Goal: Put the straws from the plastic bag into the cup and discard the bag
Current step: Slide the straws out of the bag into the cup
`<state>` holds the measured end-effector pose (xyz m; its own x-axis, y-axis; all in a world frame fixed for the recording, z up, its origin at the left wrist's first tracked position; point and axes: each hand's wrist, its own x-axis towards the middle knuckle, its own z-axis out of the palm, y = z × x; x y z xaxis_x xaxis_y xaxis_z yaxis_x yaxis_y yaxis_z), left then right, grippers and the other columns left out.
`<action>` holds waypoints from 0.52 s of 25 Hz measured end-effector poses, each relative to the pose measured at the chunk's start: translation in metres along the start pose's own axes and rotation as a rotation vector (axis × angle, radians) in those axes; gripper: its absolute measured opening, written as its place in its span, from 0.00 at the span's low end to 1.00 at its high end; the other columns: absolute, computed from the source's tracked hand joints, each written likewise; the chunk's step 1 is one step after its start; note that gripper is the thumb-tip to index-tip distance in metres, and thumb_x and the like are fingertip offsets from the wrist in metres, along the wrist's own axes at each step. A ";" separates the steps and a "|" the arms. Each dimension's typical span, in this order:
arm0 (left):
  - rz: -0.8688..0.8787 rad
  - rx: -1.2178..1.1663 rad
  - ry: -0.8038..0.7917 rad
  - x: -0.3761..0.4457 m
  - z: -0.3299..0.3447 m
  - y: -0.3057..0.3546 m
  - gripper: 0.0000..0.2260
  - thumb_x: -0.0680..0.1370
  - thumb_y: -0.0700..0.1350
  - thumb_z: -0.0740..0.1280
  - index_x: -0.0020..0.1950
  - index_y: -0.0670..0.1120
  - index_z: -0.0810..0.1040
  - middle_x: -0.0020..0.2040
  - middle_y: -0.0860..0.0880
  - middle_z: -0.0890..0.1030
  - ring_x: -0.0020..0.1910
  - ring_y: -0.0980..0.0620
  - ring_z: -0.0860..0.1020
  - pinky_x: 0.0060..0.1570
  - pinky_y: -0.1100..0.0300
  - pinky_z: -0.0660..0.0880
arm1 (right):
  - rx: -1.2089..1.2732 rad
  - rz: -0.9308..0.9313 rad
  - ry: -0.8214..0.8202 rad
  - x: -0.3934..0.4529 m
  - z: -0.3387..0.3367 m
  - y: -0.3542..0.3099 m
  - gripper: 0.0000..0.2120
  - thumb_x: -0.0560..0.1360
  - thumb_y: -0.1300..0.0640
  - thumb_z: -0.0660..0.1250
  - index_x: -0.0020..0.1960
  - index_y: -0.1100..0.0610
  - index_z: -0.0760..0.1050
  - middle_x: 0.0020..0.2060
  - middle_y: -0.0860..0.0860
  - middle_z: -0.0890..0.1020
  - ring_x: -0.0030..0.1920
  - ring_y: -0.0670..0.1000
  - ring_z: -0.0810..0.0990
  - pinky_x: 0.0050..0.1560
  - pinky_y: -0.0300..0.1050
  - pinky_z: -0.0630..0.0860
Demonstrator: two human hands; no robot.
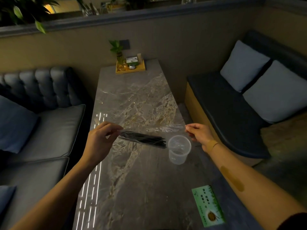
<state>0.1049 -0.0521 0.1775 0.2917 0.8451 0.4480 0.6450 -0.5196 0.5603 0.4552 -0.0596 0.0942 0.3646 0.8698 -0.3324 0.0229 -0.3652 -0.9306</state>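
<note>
A clear plastic bag [166, 129] is stretched level above the marble table [137, 180]. My left hand [101, 140] pinches its left end and my right hand [198, 132] pinches its right end. A bundle of black straws [144, 139] lies inside the bag, in its left half, with the tips pointing right and slightly down toward the cup. The clear plastic cup [179, 149] stands upright on the table just right of the straw tips and below my right hand. It looks empty.
A green card [208, 205] lies near the table's front right corner. A wooden tray [130, 67] with a small plant and a box sits at the far end. A grey sofa [41, 130] flanks the left, a cushioned bench [232, 113] the right.
</note>
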 end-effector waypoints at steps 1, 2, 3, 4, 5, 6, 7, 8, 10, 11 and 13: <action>0.003 -0.003 -0.002 0.002 0.001 0.003 0.05 0.73 0.36 0.73 0.48 0.40 0.85 0.45 0.46 0.83 0.42 0.49 0.82 0.46 0.54 0.79 | 0.007 0.005 0.001 0.001 -0.002 0.002 0.05 0.76 0.62 0.67 0.49 0.58 0.80 0.36 0.50 0.82 0.33 0.45 0.75 0.29 0.35 0.72; 0.004 -0.009 -0.003 0.004 0.001 0.007 0.04 0.74 0.36 0.72 0.48 0.40 0.85 0.45 0.46 0.83 0.43 0.49 0.82 0.47 0.54 0.79 | 0.016 0.008 0.002 0.002 -0.004 0.004 0.05 0.76 0.62 0.67 0.49 0.58 0.80 0.36 0.50 0.82 0.33 0.45 0.76 0.29 0.35 0.72; 0.006 -0.015 -0.004 0.006 0.002 0.010 0.04 0.74 0.36 0.72 0.48 0.40 0.85 0.45 0.46 0.83 0.43 0.49 0.82 0.47 0.53 0.79 | 0.024 0.011 0.003 0.002 -0.006 0.005 0.04 0.77 0.62 0.67 0.49 0.58 0.80 0.36 0.50 0.82 0.33 0.45 0.76 0.28 0.35 0.73; 0.014 -0.014 -0.007 0.008 0.003 0.013 0.04 0.74 0.36 0.72 0.48 0.40 0.85 0.45 0.46 0.83 0.43 0.49 0.82 0.47 0.53 0.80 | 0.032 0.016 0.003 0.003 -0.007 0.007 0.04 0.77 0.61 0.67 0.48 0.57 0.80 0.36 0.50 0.82 0.33 0.45 0.75 0.27 0.33 0.73; 0.025 -0.010 -0.010 0.011 0.003 0.016 0.04 0.74 0.35 0.72 0.48 0.40 0.85 0.45 0.46 0.82 0.43 0.49 0.82 0.47 0.54 0.80 | 0.042 0.023 0.001 0.004 -0.009 0.009 0.04 0.77 0.61 0.67 0.48 0.57 0.80 0.36 0.50 0.82 0.33 0.45 0.75 0.26 0.32 0.73; 0.036 -0.004 -0.013 0.013 0.005 0.018 0.04 0.74 0.35 0.72 0.48 0.40 0.85 0.45 0.46 0.82 0.43 0.49 0.82 0.47 0.55 0.79 | 0.052 0.032 -0.003 0.005 -0.010 0.012 0.04 0.77 0.61 0.67 0.48 0.57 0.80 0.36 0.50 0.82 0.33 0.45 0.75 0.25 0.32 0.72; 0.046 0.002 -0.016 0.016 0.005 0.020 0.04 0.74 0.35 0.72 0.48 0.40 0.85 0.45 0.46 0.82 0.43 0.49 0.82 0.47 0.56 0.79 | 0.060 0.042 -0.007 0.005 -0.011 0.014 0.04 0.77 0.61 0.67 0.48 0.57 0.80 0.36 0.50 0.82 0.33 0.45 0.75 0.24 0.31 0.72; 0.053 0.008 -0.018 0.018 0.006 0.021 0.05 0.74 0.35 0.72 0.48 0.41 0.85 0.45 0.47 0.82 0.42 0.49 0.82 0.46 0.56 0.78 | 0.067 0.052 -0.010 0.006 -0.012 0.016 0.04 0.77 0.61 0.67 0.47 0.56 0.80 0.36 0.50 0.82 0.33 0.45 0.75 0.23 0.32 0.72; 0.063 0.016 -0.020 0.021 0.007 0.022 0.05 0.74 0.35 0.72 0.48 0.41 0.85 0.45 0.47 0.82 0.42 0.49 0.81 0.46 0.57 0.78 | 0.085 0.068 -0.019 0.008 -0.012 0.019 0.04 0.77 0.61 0.67 0.46 0.56 0.80 0.36 0.50 0.82 0.33 0.46 0.75 0.23 0.32 0.70; 0.063 0.018 -0.022 0.021 0.008 0.021 0.05 0.74 0.35 0.72 0.48 0.41 0.85 0.45 0.47 0.82 0.42 0.50 0.81 0.46 0.57 0.78 | 0.093 0.076 -0.023 0.009 -0.012 0.019 0.04 0.77 0.61 0.67 0.45 0.56 0.80 0.36 0.51 0.82 0.33 0.46 0.75 0.22 0.32 0.70; 0.055 0.016 -0.029 0.020 0.008 0.019 0.05 0.74 0.35 0.72 0.48 0.42 0.85 0.45 0.48 0.82 0.42 0.49 0.81 0.45 0.56 0.78 | 0.101 0.085 -0.028 0.010 -0.011 0.020 0.05 0.77 0.61 0.67 0.44 0.54 0.80 0.37 0.51 0.82 0.33 0.47 0.75 0.22 0.32 0.70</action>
<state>0.1288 -0.0441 0.1921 0.3472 0.8185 0.4577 0.6382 -0.5639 0.5242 0.4692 -0.0616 0.0740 0.3346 0.8467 -0.4138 -0.1013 -0.4042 -0.9090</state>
